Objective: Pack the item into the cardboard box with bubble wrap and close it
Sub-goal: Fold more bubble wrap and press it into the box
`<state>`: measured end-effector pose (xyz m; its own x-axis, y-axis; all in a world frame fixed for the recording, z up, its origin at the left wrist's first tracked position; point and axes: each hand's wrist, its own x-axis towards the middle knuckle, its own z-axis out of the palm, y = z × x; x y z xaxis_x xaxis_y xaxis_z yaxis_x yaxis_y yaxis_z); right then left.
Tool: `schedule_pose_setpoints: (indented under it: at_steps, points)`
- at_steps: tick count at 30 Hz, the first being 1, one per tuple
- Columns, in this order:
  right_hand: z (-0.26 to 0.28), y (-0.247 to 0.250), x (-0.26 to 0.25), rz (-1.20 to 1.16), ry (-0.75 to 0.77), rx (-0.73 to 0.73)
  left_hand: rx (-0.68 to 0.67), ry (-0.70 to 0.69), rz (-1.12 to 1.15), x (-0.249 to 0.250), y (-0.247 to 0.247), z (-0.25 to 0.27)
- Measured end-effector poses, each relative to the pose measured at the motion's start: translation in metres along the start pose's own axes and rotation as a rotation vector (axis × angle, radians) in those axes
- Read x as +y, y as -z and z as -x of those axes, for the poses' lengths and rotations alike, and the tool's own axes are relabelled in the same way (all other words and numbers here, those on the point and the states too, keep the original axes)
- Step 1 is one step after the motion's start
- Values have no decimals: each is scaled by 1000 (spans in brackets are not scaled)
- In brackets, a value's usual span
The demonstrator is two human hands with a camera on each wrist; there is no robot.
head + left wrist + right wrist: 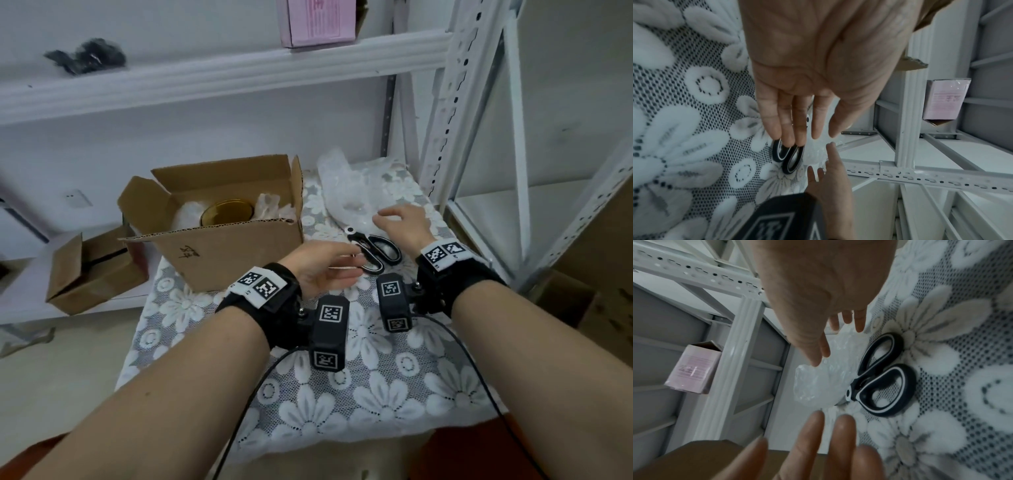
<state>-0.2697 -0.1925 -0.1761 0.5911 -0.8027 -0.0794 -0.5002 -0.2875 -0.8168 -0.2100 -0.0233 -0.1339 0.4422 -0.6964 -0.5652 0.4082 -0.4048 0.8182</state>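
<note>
Both hands are empty, fingers loose and spread. The left hand hovers over the handles of the scissors; the right hand hangs above the near edge of the loose bubble wrap. The gold-lidded item sits inside the open cardboard box, padded on both sides, off to the left of both hands, flaps up

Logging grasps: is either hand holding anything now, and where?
Nothing is held. The left hand and right hand are open above the scissors and bubble wrap.
</note>
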Motion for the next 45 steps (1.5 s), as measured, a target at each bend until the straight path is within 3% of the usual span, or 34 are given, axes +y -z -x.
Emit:
schedule_pose_setpoints:
  at_steps: [5,7,10,12,18,23,26,30,32,36,39,41,43,45]
  points:
    - [2,-2,-12,-143,-109,-156,-4,34,47,-4,11,1]
    - [4,-3,-11,-247,-110,-81,-3,48,73,-7,15,0]
    - [20,-3,-13,-448,-93,176,0,65,130,-13,19,0]
    - [35,-3,-14,-563,-122,234,-6,57,155,-17,18,3]
    - [100,-7,-14,-642,-91,-176,-49,-11,265,-27,5,18]
    - [131,-2,-10,-391,-148,-473,91,-17,408,-44,11,26]
    - [143,6,-18,-147,-88,-421,72,11,335,-55,20,34]
    - [156,2,-31,345,179,-78,24,29,308,-65,35,43]
    - [165,-6,-34,599,274,-2,27,35,266,-68,42,47]
    - [180,-22,-35,794,452,-56,59,54,83,-75,58,61]
    - [186,-37,-34,677,385,-301,65,37,-62,-83,72,68]
    - [187,-48,-28,595,332,-451,169,-49,-225,-87,80,68]
    - [187,-58,-24,602,329,-506,401,-206,-392,-88,83,71]
    - [186,-66,-23,648,338,-511,662,-461,-602,-87,83,78]
